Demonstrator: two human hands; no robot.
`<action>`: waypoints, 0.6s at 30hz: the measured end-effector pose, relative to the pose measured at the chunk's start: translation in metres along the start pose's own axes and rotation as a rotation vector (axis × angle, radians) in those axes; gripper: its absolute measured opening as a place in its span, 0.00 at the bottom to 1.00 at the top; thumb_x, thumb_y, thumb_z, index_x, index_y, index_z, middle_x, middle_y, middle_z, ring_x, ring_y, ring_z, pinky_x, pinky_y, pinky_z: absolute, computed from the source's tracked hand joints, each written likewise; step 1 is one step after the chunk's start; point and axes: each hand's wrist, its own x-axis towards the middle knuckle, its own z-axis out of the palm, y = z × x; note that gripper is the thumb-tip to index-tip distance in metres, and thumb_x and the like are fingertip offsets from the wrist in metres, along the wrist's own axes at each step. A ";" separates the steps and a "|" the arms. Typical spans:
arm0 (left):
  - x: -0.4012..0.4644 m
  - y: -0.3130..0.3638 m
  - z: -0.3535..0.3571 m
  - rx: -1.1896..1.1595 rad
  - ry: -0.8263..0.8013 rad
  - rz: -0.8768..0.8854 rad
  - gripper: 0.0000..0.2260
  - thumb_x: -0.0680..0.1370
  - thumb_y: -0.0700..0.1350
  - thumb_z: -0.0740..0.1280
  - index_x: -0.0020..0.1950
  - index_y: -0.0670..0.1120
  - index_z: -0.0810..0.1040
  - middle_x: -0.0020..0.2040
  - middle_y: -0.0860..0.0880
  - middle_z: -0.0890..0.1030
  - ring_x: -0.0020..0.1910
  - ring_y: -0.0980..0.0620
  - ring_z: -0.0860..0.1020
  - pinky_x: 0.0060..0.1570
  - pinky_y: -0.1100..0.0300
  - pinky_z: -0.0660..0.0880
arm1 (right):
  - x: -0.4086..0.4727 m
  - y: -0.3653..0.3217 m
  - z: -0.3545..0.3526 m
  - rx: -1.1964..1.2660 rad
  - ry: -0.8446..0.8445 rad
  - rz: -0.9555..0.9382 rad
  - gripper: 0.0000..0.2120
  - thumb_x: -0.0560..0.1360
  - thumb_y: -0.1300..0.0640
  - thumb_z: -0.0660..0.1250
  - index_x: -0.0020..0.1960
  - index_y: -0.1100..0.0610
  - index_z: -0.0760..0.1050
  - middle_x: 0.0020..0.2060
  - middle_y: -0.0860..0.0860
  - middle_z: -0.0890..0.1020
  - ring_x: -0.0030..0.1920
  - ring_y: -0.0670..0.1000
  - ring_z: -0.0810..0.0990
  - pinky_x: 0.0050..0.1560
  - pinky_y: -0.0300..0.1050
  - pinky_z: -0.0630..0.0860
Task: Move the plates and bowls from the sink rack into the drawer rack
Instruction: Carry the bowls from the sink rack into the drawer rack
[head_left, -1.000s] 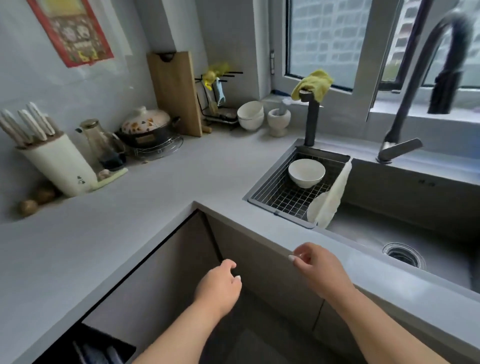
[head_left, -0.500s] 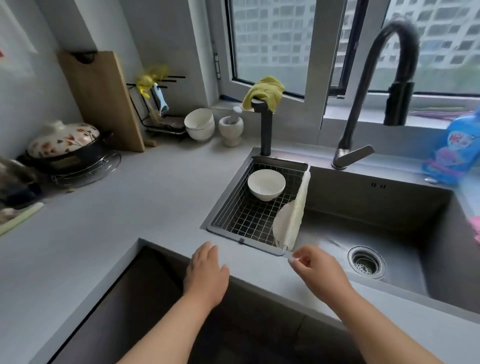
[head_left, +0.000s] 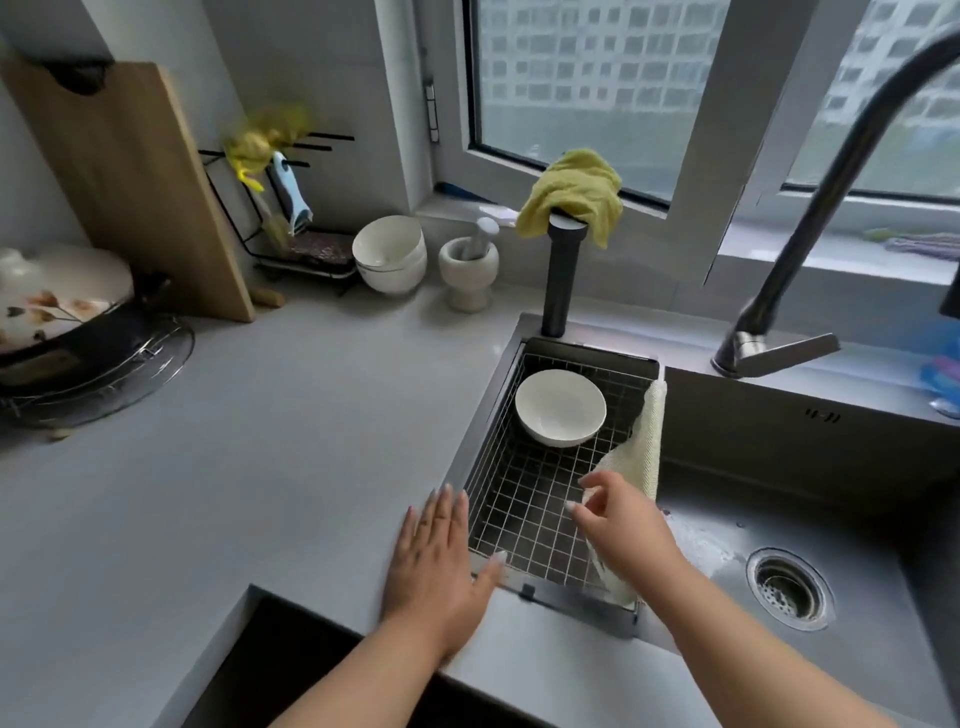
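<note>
Right hand (head_left: 626, 525): loose curl over rack (head_left: 524, 512), no grip on anything, next to plate (head_left: 631, 470) leaning on rack's right wall under mesh cloth (head_left: 652, 431). Left hand (head_left: 439, 556): flat, fingers straight, palm down on desk (head_left: 260, 441), thumb on rack edge. Bowl (head_left: 561, 408) upright at rack's far end. Nothing lifted yet; plate and bowl both left to move. Drawer rack not visible.

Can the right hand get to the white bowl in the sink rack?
Probably yes. The right hand hovers over the near end of the sink rack, fingers loosely curled and holding nothing. The white bowl sits at the far end with only bare wire grid between them. The cloth hangs off to the side.
</note>
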 end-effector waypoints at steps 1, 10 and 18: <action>0.007 -0.002 -0.001 -0.001 0.015 0.009 0.36 0.75 0.67 0.32 0.74 0.46 0.27 0.74 0.48 0.26 0.72 0.52 0.25 0.71 0.53 0.27 | 0.011 -0.003 0.005 0.002 -0.010 0.019 0.19 0.76 0.48 0.66 0.64 0.51 0.69 0.42 0.46 0.79 0.40 0.45 0.79 0.39 0.41 0.74; 0.033 -0.014 0.006 -0.043 0.031 0.062 0.36 0.76 0.65 0.55 0.75 0.40 0.63 0.75 0.42 0.64 0.75 0.46 0.62 0.68 0.46 0.54 | 0.096 -0.008 0.040 -0.098 -0.049 0.175 0.28 0.77 0.53 0.64 0.73 0.54 0.56 0.36 0.50 0.76 0.31 0.47 0.74 0.28 0.42 0.66; 0.037 -0.016 0.009 -0.055 0.076 0.087 0.36 0.75 0.64 0.58 0.74 0.41 0.66 0.74 0.44 0.67 0.74 0.47 0.64 0.68 0.47 0.55 | 0.137 0.007 0.051 -0.062 -0.007 0.232 0.11 0.76 0.57 0.66 0.56 0.59 0.74 0.41 0.55 0.78 0.40 0.56 0.75 0.37 0.43 0.67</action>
